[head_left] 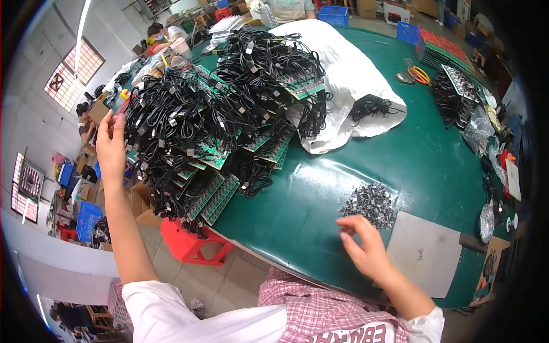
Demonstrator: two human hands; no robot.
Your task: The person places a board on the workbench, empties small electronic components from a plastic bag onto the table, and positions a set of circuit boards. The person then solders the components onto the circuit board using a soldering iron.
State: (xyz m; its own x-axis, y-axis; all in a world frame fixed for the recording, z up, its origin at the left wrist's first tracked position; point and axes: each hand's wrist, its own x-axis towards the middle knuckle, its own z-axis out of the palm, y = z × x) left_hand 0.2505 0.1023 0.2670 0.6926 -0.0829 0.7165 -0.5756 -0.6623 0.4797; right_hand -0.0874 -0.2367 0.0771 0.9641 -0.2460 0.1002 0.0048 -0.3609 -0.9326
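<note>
A tall heap of black USB cables with green circuit boards among them rises at the left of the table. My left hand is at the heap's left side, fingers stretched upward, against or very close to the cables; contact is hard to tell. Near the table's front, a pile of small dark and silvery parts lies loose. My right hand hovers just in front of that pile, its fingers loosely bent, thumb and forefinger apart, with nothing seen between them. Beside it lies a flat grey board.
The green table carries a white woven sack behind the heap, with cables at its mouth. Orange-handled scissors and another cable bundle are at the right. A red stool stands below the left edge. Other people work farther back.
</note>
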